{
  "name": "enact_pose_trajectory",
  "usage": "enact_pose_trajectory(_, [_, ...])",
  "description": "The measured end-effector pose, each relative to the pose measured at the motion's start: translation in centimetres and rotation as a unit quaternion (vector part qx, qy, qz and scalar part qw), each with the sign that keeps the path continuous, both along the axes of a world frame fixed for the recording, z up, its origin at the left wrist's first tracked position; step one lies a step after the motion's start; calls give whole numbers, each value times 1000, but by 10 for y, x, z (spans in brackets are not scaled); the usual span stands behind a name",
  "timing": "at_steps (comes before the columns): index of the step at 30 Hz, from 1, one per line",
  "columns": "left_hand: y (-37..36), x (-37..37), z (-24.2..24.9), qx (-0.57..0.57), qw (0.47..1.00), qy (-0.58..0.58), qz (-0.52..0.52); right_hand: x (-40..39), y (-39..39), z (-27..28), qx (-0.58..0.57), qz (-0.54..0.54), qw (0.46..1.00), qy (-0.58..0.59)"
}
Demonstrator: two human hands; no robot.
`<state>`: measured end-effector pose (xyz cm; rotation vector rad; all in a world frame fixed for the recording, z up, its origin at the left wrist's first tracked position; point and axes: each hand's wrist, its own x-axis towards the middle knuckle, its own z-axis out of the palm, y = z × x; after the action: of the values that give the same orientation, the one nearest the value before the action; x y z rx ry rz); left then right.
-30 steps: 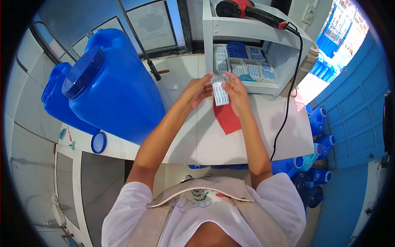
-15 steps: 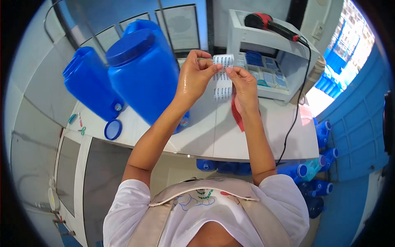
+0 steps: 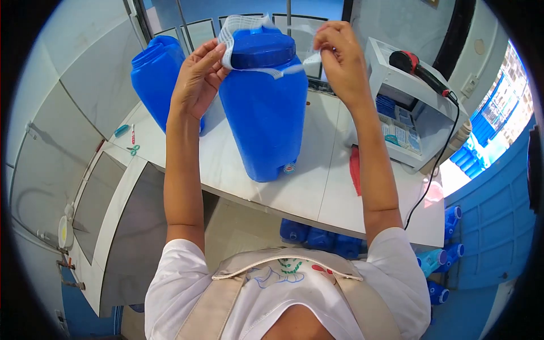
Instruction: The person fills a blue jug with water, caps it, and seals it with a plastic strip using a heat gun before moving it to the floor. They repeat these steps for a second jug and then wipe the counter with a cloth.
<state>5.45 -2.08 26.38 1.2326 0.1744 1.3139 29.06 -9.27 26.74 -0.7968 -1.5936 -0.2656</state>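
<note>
A tall blue water jug (image 3: 263,119) with a round blue cap (image 3: 263,48) stands upright on the counter before me. Around the cap hangs a loop of clear plastic shrink seal (image 3: 231,35) printed with rows of text. My left hand (image 3: 199,76) pinches the loop's left side between thumb and fingers, beside the cap. On the other side my right hand (image 3: 343,62) is closed with fingers curled at the loop's right end, which is blurred by motion. A second blue jug (image 3: 158,79), without a cap, stands behind my left hand.
A white shelf unit (image 3: 391,62) at right carries a red and black heat gun (image 3: 416,71), its cord trailing over the counter (image 3: 323,170). A red cloth (image 3: 355,170) lies near my right forearm. Small green scissors (image 3: 133,150) are at left. Blue jugs (image 3: 320,238) sit below.
The shrink seal has gone from a flat strip between my hands to an opened loop around the jug's cap. My hands have spread apart, and the view has turned left.
</note>
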Motion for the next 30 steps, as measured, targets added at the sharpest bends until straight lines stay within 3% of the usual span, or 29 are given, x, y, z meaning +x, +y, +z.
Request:
enact_pose_trajectory(2, [13, -12, -6, -20, 999, 7, -24, -8, 8, 2, -76, -88, 991, -64])
enact_pose_trajectory(6, [32, -16, -12, -13, 995, 83, 52, -8, 34, 7, -64, -117, 986, -98])
enact_pose_trajectory(11, [38, -2, -13, -2, 986, 125, 114, -5, 40, 13, -155, -38, 985, -70])
enact_pose_trajectory(13, [37, 5, -18, 69, 977, 79, 183, -8, 39, 11, -163, -29, 984, -68])
enact_pose_trajectory(16, [35, 10, -24, 137, 968, 61, 200, -14, 34, 9, -182, -50, 981, -43])
enact_pose_trajectory(17, [34, 11, -26, 136, 969, 61, 199, -14, 34, 14, -238, -37, 970, -26])
enact_pose_trajectory(19, [30, 14, -30, 156, 935, 120, 295, -13, 41, 16, -293, -26, 956, -7])
enact_pose_trajectory(20, [27, 16, -32, 156, 935, 122, 293, -10, 52, 17, -312, 3, 950, -13])
enact_pose_trajectory(22, [23, 22, -35, 204, 878, 130, 412, -9, 65, 20, -330, 27, 944, -14])
enact_pose_trajectory(24, [16, 27, -35, 218, 871, 124, 423, -13, 78, 23, -313, 65, 948, -3])
enact_pose_trajectory(25, [8, 29, -34, 202, 855, 167, 448, -14, 80, 25, -358, 86, 930, 6])
enact_pose_trajectory(30, [-8, 30, -25, 175, 822, 249, 481, -19, 90, 12, -329, 102, 935, 85])
